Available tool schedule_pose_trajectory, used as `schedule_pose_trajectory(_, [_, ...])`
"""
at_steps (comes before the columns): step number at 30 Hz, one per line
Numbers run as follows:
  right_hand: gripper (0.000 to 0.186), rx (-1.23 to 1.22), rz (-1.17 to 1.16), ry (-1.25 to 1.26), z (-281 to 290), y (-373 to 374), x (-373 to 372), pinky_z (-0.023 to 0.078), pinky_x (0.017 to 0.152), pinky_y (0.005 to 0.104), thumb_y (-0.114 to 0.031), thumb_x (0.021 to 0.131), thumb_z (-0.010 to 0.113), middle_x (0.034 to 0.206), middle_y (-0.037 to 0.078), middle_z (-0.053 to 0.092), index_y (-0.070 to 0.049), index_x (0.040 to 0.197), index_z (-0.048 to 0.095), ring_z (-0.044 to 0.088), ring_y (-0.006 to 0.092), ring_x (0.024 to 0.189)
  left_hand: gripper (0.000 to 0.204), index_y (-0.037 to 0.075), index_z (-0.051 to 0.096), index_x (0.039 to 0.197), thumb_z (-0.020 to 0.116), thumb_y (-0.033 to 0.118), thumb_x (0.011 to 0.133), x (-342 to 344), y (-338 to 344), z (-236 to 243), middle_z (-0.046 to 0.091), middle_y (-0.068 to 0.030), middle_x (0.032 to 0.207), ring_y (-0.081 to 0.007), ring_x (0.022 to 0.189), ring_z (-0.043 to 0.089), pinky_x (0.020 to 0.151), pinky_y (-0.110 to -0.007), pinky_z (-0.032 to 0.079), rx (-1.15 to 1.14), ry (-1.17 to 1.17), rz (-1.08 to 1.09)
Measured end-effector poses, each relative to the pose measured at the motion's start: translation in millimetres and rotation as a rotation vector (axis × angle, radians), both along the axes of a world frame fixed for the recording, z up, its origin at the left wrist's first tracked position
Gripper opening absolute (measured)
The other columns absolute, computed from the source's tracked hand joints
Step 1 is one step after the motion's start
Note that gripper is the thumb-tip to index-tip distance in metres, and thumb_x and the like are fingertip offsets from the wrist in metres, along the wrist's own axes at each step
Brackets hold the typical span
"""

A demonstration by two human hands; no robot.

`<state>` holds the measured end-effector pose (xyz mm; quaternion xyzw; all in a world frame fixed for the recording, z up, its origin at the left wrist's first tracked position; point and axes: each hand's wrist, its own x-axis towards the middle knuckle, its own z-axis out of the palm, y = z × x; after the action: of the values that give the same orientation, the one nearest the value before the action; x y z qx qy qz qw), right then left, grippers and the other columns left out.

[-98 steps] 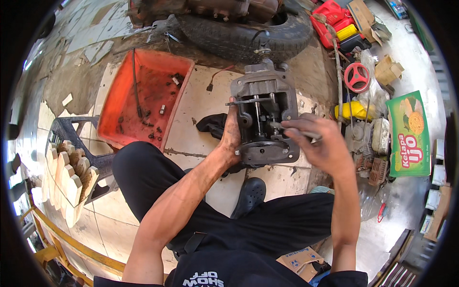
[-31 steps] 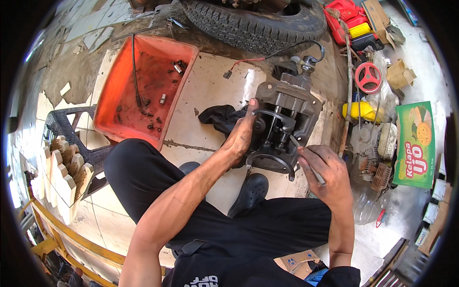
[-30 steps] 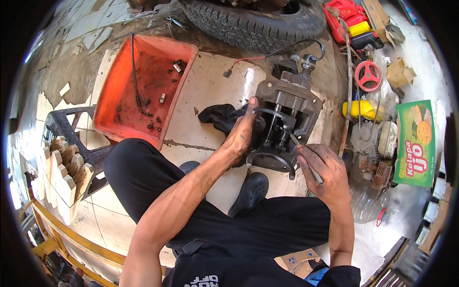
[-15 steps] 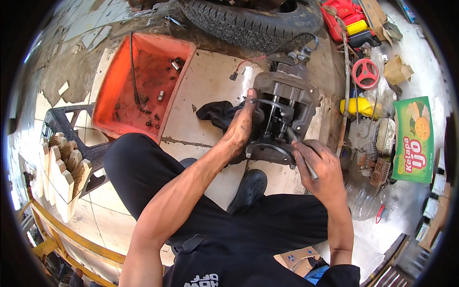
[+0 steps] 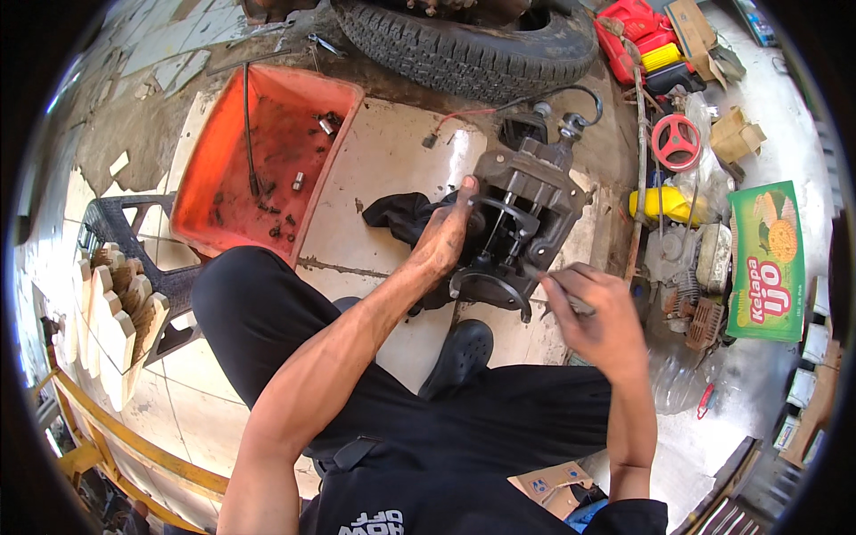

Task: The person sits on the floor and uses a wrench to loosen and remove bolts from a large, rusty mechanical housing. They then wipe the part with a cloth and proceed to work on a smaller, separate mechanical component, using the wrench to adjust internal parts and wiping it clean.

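Note:
A greasy dark metal gearbox cover (image 5: 553,192) with shift rails and curved shift forks (image 5: 495,287) is propped up in front of me, tilted. My left hand (image 5: 443,236) grips its left side, thumb up along a fork. Just right of the lower fork, my right hand (image 5: 596,312) is closed around a slim metal rod-like tool (image 5: 533,271), its tip at the cover's lower rails. Motion smears this hand and the tool, so its exact kind is unclear. A black cloth (image 5: 397,214) lies by my left hand, partly behind it.
An orange-red tray (image 5: 267,152) with sockets and small bolts stands left, near a black plastic stand (image 5: 147,236). A tyre (image 5: 473,58) lies beyond the cover. At right are a red handwheel (image 5: 676,143), a green package (image 5: 765,259) and greasy parts.
The cover has tipped slightly, its lower fork shifting left and its lower end turning. My right hand has moved a little, and the tool's handle now shows less.

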<state>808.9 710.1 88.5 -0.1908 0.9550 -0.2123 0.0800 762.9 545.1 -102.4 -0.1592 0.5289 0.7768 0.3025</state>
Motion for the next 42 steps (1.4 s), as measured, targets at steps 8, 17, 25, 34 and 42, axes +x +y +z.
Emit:
schedule_pose_trajectory(8, [0.008,-0.125,-0.130,0.152,16.4,25.5,-17.1,0.052,0.066,0.0319,-0.004,0.087,0.068,0.081,0.012,0.069,0.003,0.090,0.071,0.067,0.0242,0.069,0.106,-0.007,0.060,0.096,0.023,0.091,0.080,1.7,4.7,5.4,0.049,-0.0092,0.080,-0.0205,0.080,0.043,0.078,-0.040,0.039,-0.051,0.029,0.012])
schedule_pose_trajectory(17, [0.012,-0.068,-0.082,0.048,27.4,21.3,-13.6,0.051,0.063,0.0332,-0.005,0.086,0.066,0.082,0.014,0.069,0.002,0.094,0.071,0.067,0.0260,0.068,0.116,-0.008,0.051,0.133,0.020,0.091,0.081,0.8,0.2,15.6,0.059,-0.0230,0.119,-0.0292,0.113,0.053,0.103,-0.042,0.036,0.054,-0.017,0.001])
schedule_pose_trajectory(25, [0.030,-0.042,0.169,0.213,2.5,-2.6,-10.7,0.055,0.073,0.0353,-0.005,0.080,0.073,0.095,0.012,0.069,-0.007,0.109,0.071,0.068,0.0273,0.082,0.094,0.001,0.051,0.134,0.031,0.081,0.088,1.1,1.5,13.4,0.065,-0.0177,0.113,-0.0247,0.099,0.068,0.087,-0.037,0.058,0.280,-0.030,0.077])
schedule_pose_trajectory(34, [0.026,-0.040,0.204,0.309,-10.5,-18.3,-6.4,0.055,0.074,0.0385,-0.003,0.083,0.069,0.097,0.012,0.065,0.000,0.108,0.067,0.066,0.0312,0.085,0.092,0.006,0.052,0.135,0.026,0.081,0.088,4.5,13.6,12.3,0.063,-0.0172,0.121,-0.0280,0.108,0.065,0.095,-0.042,0.054,0.368,-0.040,0.086])
schedule_pose_trajectory(42, [0.023,-0.106,0.097,0.233,-21.5,-14.6,-5.8,0.053,0.075,0.0378,-0.001,0.084,0.067,0.093,0.017,0.066,0.002,0.106,0.066,0.065,0.0329,0.081,0.095,0.005,0.052,0.136,0.027,0.082,0.087,7.3,20.1,16.6,0.061,-0.0181,0.124,-0.0297,0.107,0.065,0.096,-0.043,0.053,0.402,-0.028,0.081])
